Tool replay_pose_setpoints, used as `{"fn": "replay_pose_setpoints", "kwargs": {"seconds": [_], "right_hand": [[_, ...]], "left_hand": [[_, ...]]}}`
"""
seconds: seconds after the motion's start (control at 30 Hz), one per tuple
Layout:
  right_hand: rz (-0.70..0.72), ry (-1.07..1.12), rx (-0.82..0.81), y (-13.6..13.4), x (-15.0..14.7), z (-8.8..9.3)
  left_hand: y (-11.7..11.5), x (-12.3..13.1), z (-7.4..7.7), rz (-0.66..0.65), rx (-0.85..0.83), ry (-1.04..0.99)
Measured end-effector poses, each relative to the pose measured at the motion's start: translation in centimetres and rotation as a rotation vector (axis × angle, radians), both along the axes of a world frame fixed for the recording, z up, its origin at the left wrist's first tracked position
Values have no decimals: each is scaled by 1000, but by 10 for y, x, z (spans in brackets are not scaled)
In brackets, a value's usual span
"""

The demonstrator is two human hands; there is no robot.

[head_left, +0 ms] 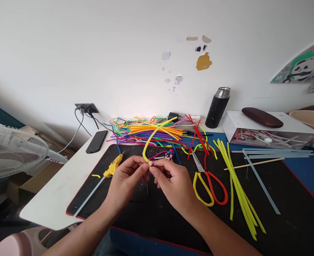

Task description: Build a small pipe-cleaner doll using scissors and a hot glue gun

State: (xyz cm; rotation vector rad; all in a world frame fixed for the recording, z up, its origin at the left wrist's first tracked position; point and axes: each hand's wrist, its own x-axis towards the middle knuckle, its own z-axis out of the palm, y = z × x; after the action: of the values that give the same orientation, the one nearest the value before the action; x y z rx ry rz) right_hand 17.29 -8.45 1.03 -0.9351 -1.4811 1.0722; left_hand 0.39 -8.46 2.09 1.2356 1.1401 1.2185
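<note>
Over the middle of the black mat (173, 220), my left hand (131, 174) and my right hand (170, 176) meet at their fingertips. Both pinch a small whitish piece (150, 163) at the lower end of a yellow fuzzy stem (148, 144). The stem curves up and to the right, over the pile of coloured stems (151, 131). Behind my right hand lies a small pink, blue and white bundle (169, 153), partly hidden. My fingers cover the exact join between stem and whitish piece.
Left of my hands lies a yellow glue gun (114, 166); a phone (96, 141) is farther left. Scissors (210, 181), yellow-green stems (239, 192) and translucent sticks (263, 185) lie right. A black flask (217, 108) and white box (269, 124) stand behind.
</note>
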Motion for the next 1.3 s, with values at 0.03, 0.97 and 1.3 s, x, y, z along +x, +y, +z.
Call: {"fn": "replay_pose_setpoints", "kwargs": {"seconds": [0.03, 0.97, 1.3], "right_hand": [[2, 4, 3, 0, 0, 0], [51, 39, -113, 1, 1, 1], [67, 71, -171, 0, 2, 4]], "left_hand": [[0, 0, -1, 1, 12, -3], [0, -3, -1, -83, 56, -80], [4, -2, 2, -106, 57, -61]]}}
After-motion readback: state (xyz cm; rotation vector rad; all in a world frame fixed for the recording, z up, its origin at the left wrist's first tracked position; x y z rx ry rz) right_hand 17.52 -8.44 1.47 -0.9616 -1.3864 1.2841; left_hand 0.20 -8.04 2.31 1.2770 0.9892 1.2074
